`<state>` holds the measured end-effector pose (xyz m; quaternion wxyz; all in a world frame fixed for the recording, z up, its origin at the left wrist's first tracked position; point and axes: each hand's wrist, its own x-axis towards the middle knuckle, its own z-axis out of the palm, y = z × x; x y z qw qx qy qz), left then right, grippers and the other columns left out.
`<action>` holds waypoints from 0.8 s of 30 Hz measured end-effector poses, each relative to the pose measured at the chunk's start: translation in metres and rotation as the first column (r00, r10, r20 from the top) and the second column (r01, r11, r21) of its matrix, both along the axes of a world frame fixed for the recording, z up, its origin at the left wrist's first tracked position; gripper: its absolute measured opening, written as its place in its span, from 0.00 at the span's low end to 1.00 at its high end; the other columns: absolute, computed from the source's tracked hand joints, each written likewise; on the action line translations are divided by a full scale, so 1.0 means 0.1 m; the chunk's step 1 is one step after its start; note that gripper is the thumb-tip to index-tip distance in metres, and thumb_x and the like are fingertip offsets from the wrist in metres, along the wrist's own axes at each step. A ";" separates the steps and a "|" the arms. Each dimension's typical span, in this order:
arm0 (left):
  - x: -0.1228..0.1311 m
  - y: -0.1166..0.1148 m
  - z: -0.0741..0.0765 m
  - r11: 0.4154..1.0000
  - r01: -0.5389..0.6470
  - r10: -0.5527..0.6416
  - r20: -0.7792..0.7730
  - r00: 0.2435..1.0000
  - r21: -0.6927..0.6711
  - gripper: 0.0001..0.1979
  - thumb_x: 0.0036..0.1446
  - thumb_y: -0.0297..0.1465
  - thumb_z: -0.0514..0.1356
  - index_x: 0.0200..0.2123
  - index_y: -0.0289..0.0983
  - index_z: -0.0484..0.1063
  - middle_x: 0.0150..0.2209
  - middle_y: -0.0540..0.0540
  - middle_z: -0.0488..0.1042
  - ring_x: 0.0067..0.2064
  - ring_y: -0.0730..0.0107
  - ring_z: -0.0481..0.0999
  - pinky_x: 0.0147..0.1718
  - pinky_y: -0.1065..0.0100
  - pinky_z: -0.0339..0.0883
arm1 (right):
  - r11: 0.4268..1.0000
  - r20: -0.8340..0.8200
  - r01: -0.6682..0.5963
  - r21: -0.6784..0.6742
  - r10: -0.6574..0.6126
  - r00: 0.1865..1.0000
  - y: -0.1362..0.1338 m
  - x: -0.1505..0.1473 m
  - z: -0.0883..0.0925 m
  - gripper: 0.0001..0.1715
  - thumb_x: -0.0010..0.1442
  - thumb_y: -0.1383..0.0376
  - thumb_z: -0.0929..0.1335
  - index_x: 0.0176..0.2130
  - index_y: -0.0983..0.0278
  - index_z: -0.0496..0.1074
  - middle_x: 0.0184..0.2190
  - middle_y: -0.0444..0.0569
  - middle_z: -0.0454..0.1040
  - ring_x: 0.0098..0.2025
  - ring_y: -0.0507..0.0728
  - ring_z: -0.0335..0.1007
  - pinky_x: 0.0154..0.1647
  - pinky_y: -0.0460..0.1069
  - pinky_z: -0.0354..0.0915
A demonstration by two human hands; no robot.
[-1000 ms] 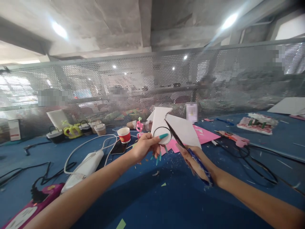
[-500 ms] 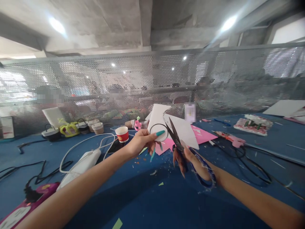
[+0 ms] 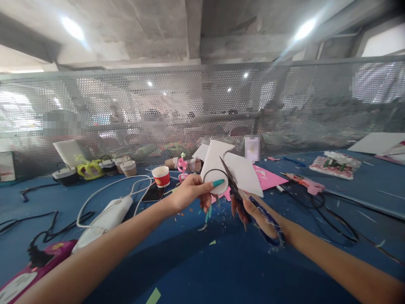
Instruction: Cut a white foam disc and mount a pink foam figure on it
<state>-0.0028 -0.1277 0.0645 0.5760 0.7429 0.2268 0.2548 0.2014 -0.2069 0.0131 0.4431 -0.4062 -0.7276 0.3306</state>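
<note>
My left hand (image 3: 198, 191), with long teal nails, pinches a piece of white paper (image 3: 217, 157) marked with a black circular outline. The thumb presses on the circle, and the other fingers curl underneath. In my right hand (image 3: 255, 212) is a pair of scissors (image 3: 233, 184) with dark blades and blue wrapped handles. Their blades point up and away, nearly together, along the right side of the circle. Behind the scissors lies another white sheet (image 3: 248, 175) over pink paper (image 3: 268, 179).
To the left stand a red-and-white paper cup (image 3: 161, 176), a phone (image 3: 153, 193), a white power strip (image 3: 104, 223) with cables and several small cups. A pink glue gun (image 3: 305, 183) with a black cord lies right. A perforated metal screen (image 3: 177, 97) runs behind the blue table.
The scissor blades have come closer together. The paper in my left hand has shifted slightly right and turned a little, bringing the circle close against the blades.
</note>
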 end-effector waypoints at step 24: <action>0.02 -0.04 0.00 1.000 0.006 -0.006 0.016 1.000 0.002 0.19 0.52 0.44 0.60 0.24 0.32 0.69 0.14 0.48 0.71 0.14 0.77 0.68 0.15 0.75 0.58 | 0.999 0.060 0.036 -0.040 -0.034 0.998 -0.04 -0.04 0.11 0.33 0.56 0.35 0.55 0.25 0.61 0.54 0.16 0.37 0.53 0.16 0.47 0.49 0.16 0.46 0.49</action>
